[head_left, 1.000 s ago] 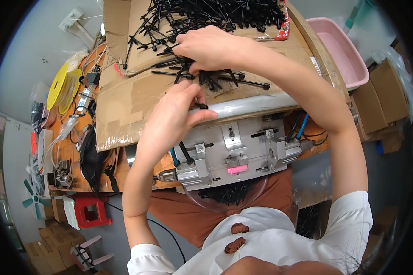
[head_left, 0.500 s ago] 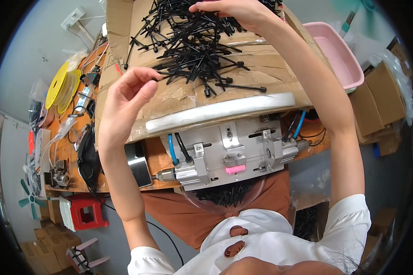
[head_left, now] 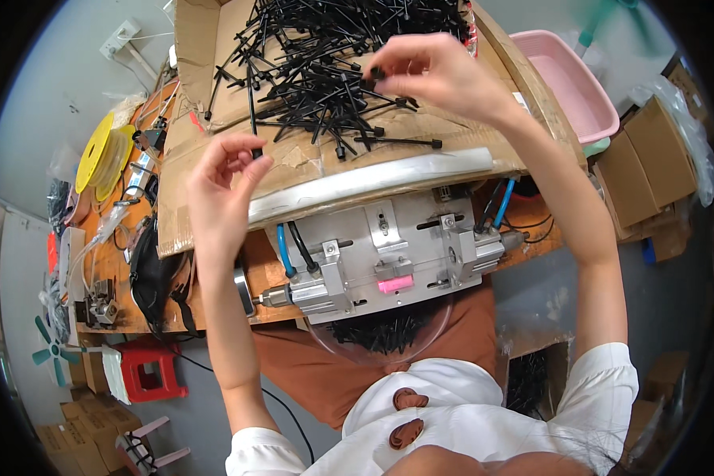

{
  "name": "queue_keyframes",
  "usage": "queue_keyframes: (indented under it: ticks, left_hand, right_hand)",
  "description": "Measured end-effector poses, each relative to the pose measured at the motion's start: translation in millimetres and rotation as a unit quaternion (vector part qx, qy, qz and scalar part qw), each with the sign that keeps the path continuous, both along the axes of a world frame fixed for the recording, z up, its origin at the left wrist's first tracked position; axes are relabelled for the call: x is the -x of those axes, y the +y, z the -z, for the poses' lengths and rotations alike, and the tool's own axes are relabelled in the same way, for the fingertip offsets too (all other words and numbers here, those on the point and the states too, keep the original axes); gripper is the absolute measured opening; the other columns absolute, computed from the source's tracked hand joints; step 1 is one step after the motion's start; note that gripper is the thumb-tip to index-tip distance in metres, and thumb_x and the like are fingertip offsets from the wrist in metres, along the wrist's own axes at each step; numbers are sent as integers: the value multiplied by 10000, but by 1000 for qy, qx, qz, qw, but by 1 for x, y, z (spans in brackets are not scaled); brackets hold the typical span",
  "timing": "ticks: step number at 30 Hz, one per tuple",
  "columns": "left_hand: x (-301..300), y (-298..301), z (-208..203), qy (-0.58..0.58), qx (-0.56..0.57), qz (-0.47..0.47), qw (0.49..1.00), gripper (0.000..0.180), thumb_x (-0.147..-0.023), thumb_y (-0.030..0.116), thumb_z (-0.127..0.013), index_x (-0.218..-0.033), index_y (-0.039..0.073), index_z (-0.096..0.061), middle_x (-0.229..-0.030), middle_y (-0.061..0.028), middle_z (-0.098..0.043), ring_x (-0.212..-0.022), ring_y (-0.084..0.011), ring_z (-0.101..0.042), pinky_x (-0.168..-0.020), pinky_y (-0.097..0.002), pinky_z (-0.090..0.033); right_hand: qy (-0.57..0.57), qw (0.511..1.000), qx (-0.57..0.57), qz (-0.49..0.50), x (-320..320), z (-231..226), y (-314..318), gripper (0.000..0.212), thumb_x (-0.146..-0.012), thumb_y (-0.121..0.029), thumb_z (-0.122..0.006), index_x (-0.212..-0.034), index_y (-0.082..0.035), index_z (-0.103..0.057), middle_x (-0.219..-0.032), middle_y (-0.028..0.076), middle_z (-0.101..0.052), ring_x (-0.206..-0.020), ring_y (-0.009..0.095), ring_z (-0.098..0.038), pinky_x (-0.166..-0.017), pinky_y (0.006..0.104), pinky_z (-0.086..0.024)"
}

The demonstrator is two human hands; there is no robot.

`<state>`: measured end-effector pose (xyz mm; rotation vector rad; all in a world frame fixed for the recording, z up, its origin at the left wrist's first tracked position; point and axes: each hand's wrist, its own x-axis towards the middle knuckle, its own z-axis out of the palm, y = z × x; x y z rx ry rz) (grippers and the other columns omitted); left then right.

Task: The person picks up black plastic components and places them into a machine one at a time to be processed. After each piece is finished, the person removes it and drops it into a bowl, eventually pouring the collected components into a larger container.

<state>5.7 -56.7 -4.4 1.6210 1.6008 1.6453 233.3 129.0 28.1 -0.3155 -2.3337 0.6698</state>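
My left hand [head_left: 220, 190], by the near left part of the cardboard tray [head_left: 178, 170], pinches one thin black plastic rod with a knobbed head [head_left: 257, 152] between thumb and fingers. The shaft points away from me. Over the pile, my right hand [head_left: 444, 79] is closed on another black rod, whose dark head [head_left: 378, 73] shows at the fingertips; its shaft cannot be told from those behind. A heap of such black rods [head_left: 317, 99] lies loose across the tray. Nearer to me sits a metal clamping fixture [head_left: 357, 278] with a pink block [head_left: 395, 284] at its middle.
A white foam strip [head_left: 373, 181] runs along the tray's near edge. Below the fixture, a clear bowl [head_left: 436, 337] on my lap contains more black rods. Blue hoses [head_left: 284, 250] rise at the fixture. A pink basin [head_left: 603, 111] stands right, a yellow spool [head_left: 95, 155] left.
My right hand has come back toward me from the far part of the pile, now with a rod head at its fingertips. My left hand has shifted slightly nearer, its rod now showing upright.
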Motion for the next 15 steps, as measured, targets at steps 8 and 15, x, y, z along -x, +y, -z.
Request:
queue_keyframes:
  ticks: [8,15]
  left_hand:
    - [-94,-89,52,218,31,-118,968,703,-651,-129,-707,-1316,1,-524,-825,-35,-528,-744,-136,-479,-716,-262,-428]
    - [-161,-117,111,293,137,-9,946,734,-678,-88,-680,-1365,-48,-425,-914,-118,-519,-839,-279,-481,-772,-378,-419]
  right_hand:
    - [68,985,37,156,-36,-23,-46,232,-864,-52,-664,-1066,54,-618,-884,102,-686,-805,130,-652,-620,221,-521]
    - [247,928,254,114,-68,2,-92,347,-908,-122,-621,-1148,118,-547,-1014,225,-670,-864,242,-693,-624,273,-587]
